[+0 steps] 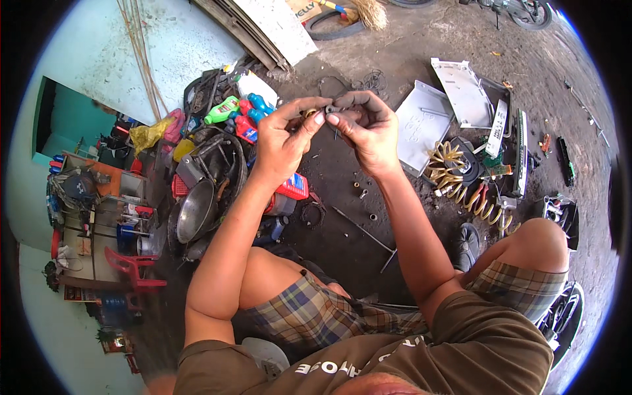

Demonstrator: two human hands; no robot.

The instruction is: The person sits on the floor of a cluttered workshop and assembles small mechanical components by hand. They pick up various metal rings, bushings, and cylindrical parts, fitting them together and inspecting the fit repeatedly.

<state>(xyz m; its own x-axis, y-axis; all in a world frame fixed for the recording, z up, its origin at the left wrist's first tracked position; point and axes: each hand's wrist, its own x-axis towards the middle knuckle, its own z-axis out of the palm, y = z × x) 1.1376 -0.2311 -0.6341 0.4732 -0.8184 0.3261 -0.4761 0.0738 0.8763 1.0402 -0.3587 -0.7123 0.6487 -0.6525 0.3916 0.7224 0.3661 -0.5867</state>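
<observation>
My two hands meet at chest height over the dark ground. Between the fingertips of my right hand [374, 131] is a small dark metal piece [330, 110], round and ring-like; its exact kind is too small to tell. My left hand [284, 141] is closed in a pinch right beside it, thumb tip against the piece. A small brass-coloured part [309, 113] shows between the left thumb and forefinger. Below the hands, several small metal sleeves [363, 193] lie on the ground. A long T-handle wrench [359, 228] rests near my right forearm.
Oil bottles, one a green bottle [222, 110], and a metal pan [195, 210] crowd the left. To the right lie a pale metal panel [421, 125], a coiled yellow hose [487, 209] and electronic parts. A red plastic chair [135, 268] stands far left; a motorcycle [520, 12] is at the far right.
</observation>
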